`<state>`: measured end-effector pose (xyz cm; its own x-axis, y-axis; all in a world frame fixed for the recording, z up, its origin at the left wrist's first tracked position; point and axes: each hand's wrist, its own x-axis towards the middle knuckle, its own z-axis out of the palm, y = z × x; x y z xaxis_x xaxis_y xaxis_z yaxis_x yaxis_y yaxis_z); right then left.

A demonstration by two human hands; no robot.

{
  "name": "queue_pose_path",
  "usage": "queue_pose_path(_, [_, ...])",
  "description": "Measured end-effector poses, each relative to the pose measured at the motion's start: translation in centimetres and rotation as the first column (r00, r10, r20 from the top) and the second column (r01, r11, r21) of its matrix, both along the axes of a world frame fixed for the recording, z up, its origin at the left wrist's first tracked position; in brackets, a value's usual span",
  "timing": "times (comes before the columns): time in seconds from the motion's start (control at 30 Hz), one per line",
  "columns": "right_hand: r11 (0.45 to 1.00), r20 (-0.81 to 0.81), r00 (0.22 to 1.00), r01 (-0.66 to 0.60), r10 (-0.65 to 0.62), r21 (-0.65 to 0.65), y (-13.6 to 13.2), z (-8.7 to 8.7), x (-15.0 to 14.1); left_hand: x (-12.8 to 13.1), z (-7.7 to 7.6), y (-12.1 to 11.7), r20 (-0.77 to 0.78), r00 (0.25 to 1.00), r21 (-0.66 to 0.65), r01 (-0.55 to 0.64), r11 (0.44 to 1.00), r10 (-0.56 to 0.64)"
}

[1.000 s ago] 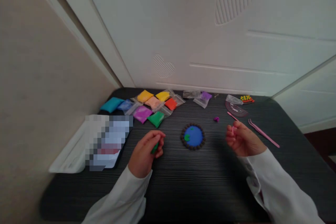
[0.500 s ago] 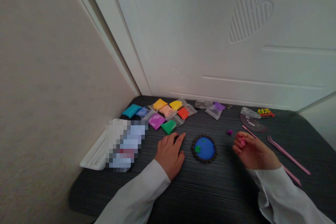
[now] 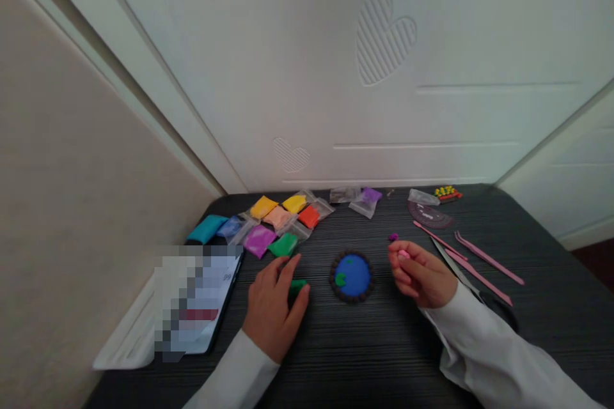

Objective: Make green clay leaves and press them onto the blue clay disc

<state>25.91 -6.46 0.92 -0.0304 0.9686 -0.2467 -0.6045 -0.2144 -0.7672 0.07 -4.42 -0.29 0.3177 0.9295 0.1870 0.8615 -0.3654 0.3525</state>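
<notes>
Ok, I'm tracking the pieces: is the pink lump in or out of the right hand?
In: the right hand holds the pink lump, visible among its curled fingers.

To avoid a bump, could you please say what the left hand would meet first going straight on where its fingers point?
Probably the green packet, just ahead of the left hand, though height is unclear.

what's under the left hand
Part of a green piece shows between the thumb and forefinger of the left hand. The palm and fingers cover the tabletop beneath, so anything else there cannot be seen.
</notes>
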Motion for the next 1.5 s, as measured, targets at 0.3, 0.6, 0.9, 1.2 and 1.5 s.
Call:
queue_pose_path(0.3, [0.991, -0.111, 0.99, 0.07, -0.083, -0.116, 0.8, 0.4, 0.3, 3.9, 6.0, 4.1, 0.277, 0.959, 0.208, 0.003, 0.978, -0.062])
queue_pose_path(0.6, [0.952, -0.051, 0.956, 0.294, -0.29, 0.083, 2.1, -0.2, 3.4, 18.5, 8.0, 12.5, 0.131, 0.838, -0.005, 0.535, 0.845, -0.53])
queue_pose_path(0.9, [0.862, 0.011, 0.884, 0.452, -0.467, 0.227, 2.3, 1.5, 5.7, 25.5, 3.2, 14.8, 0.292, 0.81, -0.185, 0.569, 0.801, -0.508])
queue_pose_path(1.2, [0.801, 0.055, 0.816, 0.548, -0.575, 0.241, 2.6, 1.0, 6.4, 25.2, 4.3, 15.7, 0.637, 0.745, -0.377, 0.525, 0.763, -0.198])
queue_pose_path(1.5, [0.841, 0.092, 0.86, 0.46, -0.501, 0.285, 1.1, 2.5, 3.8, 12.2, 9.6, 9.6, 0.895, 0.432, -0.348, 0.518, 0.781, 0.112])
